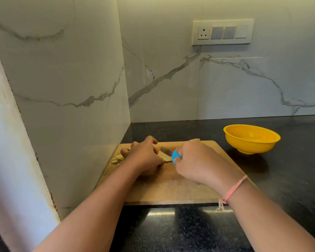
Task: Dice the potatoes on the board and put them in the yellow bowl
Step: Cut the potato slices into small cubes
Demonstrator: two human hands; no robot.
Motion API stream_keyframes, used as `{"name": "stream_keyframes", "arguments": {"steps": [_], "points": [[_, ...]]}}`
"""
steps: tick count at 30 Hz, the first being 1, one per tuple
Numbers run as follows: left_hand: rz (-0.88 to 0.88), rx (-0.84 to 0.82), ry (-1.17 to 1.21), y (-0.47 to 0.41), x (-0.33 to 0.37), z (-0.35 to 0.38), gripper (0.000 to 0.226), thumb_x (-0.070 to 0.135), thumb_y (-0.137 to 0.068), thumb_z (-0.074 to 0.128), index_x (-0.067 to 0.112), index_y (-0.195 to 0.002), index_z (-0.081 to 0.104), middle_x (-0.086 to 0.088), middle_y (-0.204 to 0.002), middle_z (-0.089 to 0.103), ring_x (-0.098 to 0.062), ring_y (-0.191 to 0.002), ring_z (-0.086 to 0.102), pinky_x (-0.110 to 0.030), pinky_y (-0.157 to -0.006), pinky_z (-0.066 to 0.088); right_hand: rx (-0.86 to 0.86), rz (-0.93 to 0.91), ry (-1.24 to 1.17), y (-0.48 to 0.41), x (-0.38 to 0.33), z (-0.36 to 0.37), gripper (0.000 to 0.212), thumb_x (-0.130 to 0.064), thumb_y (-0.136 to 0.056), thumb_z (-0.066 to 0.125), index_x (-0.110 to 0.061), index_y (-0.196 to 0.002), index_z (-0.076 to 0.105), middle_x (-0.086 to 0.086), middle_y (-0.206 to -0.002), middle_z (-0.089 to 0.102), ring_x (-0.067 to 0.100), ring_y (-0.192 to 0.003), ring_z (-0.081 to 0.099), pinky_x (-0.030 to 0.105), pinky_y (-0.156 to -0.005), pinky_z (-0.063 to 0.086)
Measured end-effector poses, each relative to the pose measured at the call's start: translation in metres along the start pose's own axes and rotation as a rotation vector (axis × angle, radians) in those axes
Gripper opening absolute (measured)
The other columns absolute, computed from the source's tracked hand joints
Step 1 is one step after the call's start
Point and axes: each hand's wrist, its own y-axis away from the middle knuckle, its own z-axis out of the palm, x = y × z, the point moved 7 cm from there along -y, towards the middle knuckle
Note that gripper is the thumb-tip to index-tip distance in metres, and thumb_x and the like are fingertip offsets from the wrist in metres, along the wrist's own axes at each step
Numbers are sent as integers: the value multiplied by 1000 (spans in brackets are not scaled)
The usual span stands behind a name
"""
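Head view is showing the left hand [144, 155] gripping a potato piece [166, 158] on the board [171, 190] (mostly hiding it), the right hand [198, 160] curling round a blue-handled knife [175, 156]; the yellow bowl [251, 140] is sitting well apart, rightward.

We find open counter [262, 171] between board [171, 190] and bowl [251, 140]; the wall [71, 124] stands close beside the board's left edge.
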Motion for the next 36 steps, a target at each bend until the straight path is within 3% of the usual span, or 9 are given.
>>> {"name": "stream_keyframes", "arguments": {"steps": [5,11,20,27,32,36], "points": [[-15,30,-4,-3,-2,-1,51,34,-86,64,37,-129,37,11,-116,59,-16,-120,41,-38,-87,26,-60,2,-102,-8,-6,3,33,-18,-97,44,-12,-129,49,1,-68,49,10,-54,46,18,-46,37],[-18,73,-26,-2,-1,-3,52,33,-86,66,36,-129,37,12,-115,61,-17,-120,43,-38,-87,24,-90,63,-133,6,7,11,38,-23,-97,44,-20,-135,42,0,-74,51,9,-52,48,17,-41,39],[-19,69,-49,-3,-1,-3,51,38,-86,65,37,-129,38,9,-122,59,-20,-125,41,-42,-93,27,-137,22,38,47,13,-17,41,-30,-98,45,-25,-138,40,-5,-69,44,5,-50,40,6,-25,25],[2,37,21,-10,-10,0,47,36,-84,68,38,-123,41,9,-120,61,-19,-123,45,-45,-101,31,-97,-22,80,50,8,-30,38,-31,-98,46,-25,-136,47,-8,-72,49,5,-52,41,7,-32,27],[-22,41,64,-16,-15,2,50,36,-81,72,37,-121,43,7,-117,63,-18,-120,49,-46,-101,35,7,-9,19,22,7,-17,39,-30,-98,44,-21,-136,46,1,-102,59,8,-61,48,18,-49,41],[-13,102,1,-11,-10,-3,50,39,-83,70,36,-124,42,10,-115,63,-17,-120,47,-42,-95,31,-3,-19,13,5,3,-2,38,-29,-97,45,-20,-134,49,2,-101,59,9,-61,48,18,-50,41]]}}
